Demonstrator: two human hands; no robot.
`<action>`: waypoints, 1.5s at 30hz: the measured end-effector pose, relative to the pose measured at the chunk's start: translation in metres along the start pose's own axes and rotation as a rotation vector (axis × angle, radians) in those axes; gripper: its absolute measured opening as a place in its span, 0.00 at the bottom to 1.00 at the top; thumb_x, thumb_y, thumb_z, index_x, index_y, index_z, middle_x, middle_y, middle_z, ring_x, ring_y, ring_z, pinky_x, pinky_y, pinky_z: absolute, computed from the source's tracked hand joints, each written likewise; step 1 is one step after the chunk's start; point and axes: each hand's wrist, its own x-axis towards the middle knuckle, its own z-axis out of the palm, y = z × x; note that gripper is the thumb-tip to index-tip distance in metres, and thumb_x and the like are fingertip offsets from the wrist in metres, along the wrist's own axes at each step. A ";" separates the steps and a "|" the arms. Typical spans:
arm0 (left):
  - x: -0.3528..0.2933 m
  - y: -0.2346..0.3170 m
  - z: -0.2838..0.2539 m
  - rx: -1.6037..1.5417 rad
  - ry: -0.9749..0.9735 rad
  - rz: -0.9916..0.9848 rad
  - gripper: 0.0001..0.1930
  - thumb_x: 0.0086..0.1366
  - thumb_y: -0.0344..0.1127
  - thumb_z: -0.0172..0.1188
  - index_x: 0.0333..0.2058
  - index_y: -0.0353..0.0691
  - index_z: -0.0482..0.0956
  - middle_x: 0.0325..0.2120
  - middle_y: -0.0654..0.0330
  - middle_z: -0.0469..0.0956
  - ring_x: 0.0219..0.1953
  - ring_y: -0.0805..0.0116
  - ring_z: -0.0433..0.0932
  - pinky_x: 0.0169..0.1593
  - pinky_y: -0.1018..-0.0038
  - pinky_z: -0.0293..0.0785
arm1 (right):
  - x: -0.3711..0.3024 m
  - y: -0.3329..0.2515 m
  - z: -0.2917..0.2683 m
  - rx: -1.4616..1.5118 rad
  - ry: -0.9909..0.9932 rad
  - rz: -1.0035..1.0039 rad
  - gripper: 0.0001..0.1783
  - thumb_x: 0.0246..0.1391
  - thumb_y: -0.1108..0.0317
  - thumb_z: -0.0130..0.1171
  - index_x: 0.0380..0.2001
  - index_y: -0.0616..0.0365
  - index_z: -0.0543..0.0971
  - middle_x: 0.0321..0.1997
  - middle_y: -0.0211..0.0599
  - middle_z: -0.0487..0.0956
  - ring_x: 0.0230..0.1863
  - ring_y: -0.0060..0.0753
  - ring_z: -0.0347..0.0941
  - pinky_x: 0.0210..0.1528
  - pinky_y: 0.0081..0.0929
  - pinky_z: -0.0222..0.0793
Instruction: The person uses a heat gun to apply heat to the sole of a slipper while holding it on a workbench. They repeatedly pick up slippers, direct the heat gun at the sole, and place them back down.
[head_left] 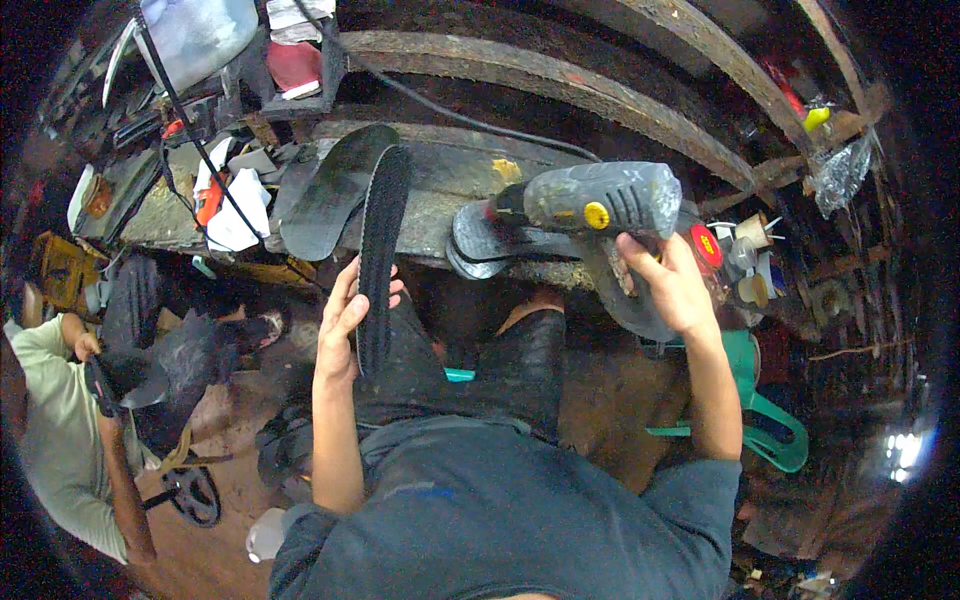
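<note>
My left hand (338, 325) holds a long black shoe sole (385, 225) by its lower part, thumb on one side and fingertips showing past the other. The sole stands on edge, its textured side showing. On the right, my right hand (680, 285) grips a grey heat gun (600, 197) with a round yellow knob; most of its handle and my fingers are hidden. Its dark nozzle points left, above several dark soles (485, 240) stacked on the bench. Just left of the held sole, a broad dark curved sheet (335, 195) lies over the bench.
The worn wooden bench (435, 215) bears scraps and a white cloth (240, 215) at left. Cans and a red-lidded tin (706, 246) crowd its right end. A cable crosses behind. A green plastic chair (780, 440) stands at right. Another person (65, 430) works at left.
</note>
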 end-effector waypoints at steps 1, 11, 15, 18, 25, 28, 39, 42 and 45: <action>-0.001 0.000 -0.001 0.008 0.011 -0.001 0.40 0.71 0.44 0.64 0.74 0.32 0.60 0.63 0.41 0.74 0.61 0.50 0.80 0.65 0.59 0.77 | 0.001 -0.004 0.006 0.041 -0.030 0.010 0.21 0.67 0.55 0.66 0.53 0.59 0.81 0.32 0.27 0.79 0.29 0.21 0.71 0.34 0.28 0.69; -0.001 -0.004 0.001 0.003 0.043 -0.011 0.39 0.71 0.43 0.64 0.73 0.33 0.60 0.63 0.42 0.75 0.61 0.52 0.81 0.66 0.60 0.77 | -0.023 -0.033 0.008 -0.178 -0.175 0.030 0.24 0.63 0.56 0.67 0.56 0.60 0.82 0.50 0.45 0.87 0.53 0.42 0.82 0.59 0.40 0.73; 0.008 -0.006 0.005 -0.034 -0.010 -0.042 0.40 0.70 0.44 0.65 0.74 0.32 0.59 0.63 0.42 0.75 0.61 0.51 0.80 0.66 0.60 0.77 | -0.038 -0.027 -0.006 -0.202 -0.148 0.090 0.24 0.63 0.57 0.67 0.56 0.61 0.81 0.48 0.43 0.87 0.46 0.38 0.82 0.53 0.39 0.75; 0.017 -0.005 0.009 -0.067 -0.040 -0.063 0.41 0.70 0.45 0.65 0.74 0.32 0.59 0.63 0.41 0.75 0.61 0.51 0.80 0.65 0.60 0.77 | -0.049 -0.018 -0.024 -0.168 -0.077 0.158 0.24 0.63 0.58 0.67 0.57 0.62 0.80 0.44 0.40 0.86 0.37 0.33 0.80 0.44 0.35 0.76; 0.032 0.004 0.018 0.010 -0.095 -0.024 0.41 0.69 0.43 0.65 0.74 0.32 0.60 0.63 0.42 0.74 0.61 0.52 0.80 0.65 0.61 0.77 | -0.054 0.012 -0.057 -0.218 0.133 0.226 0.26 0.65 0.52 0.67 0.56 0.61 0.80 0.38 0.32 0.84 0.28 0.25 0.73 0.34 0.30 0.72; 0.040 0.011 0.023 0.079 -0.105 0.006 0.40 0.69 0.42 0.66 0.73 0.32 0.62 0.63 0.44 0.75 0.61 0.54 0.80 0.66 0.60 0.76 | -0.049 0.022 -0.059 -0.191 0.160 0.253 0.23 0.66 0.53 0.67 0.55 0.59 0.80 0.40 0.29 0.83 0.30 0.22 0.73 0.32 0.28 0.71; 0.098 0.013 0.067 0.313 -0.190 0.111 0.38 0.67 0.43 0.70 0.73 0.42 0.67 0.62 0.52 0.75 0.64 0.60 0.77 0.69 0.61 0.71 | -0.063 0.012 -0.057 0.132 0.197 0.143 0.21 0.66 0.53 0.67 0.50 0.58 0.79 0.35 0.27 0.79 0.32 0.21 0.72 0.35 0.27 0.71; 0.111 0.007 0.083 0.326 -0.225 0.083 0.37 0.64 0.36 0.76 0.71 0.48 0.72 0.65 0.52 0.73 0.64 0.59 0.75 0.68 0.60 0.71 | -0.099 -0.004 -0.089 0.164 0.481 0.159 0.20 0.68 0.50 0.66 0.49 0.56 0.78 0.34 0.27 0.80 0.31 0.21 0.74 0.33 0.23 0.69; 0.131 -0.001 0.106 0.778 -0.348 0.411 0.38 0.57 0.44 0.80 0.67 0.54 0.77 0.62 0.48 0.74 0.66 0.52 0.74 0.70 0.57 0.69 | -0.128 -0.009 -0.112 0.181 0.556 0.141 0.19 0.70 0.52 0.64 0.49 0.56 0.77 0.35 0.29 0.80 0.31 0.21 0.74 0.34 0.23 0.69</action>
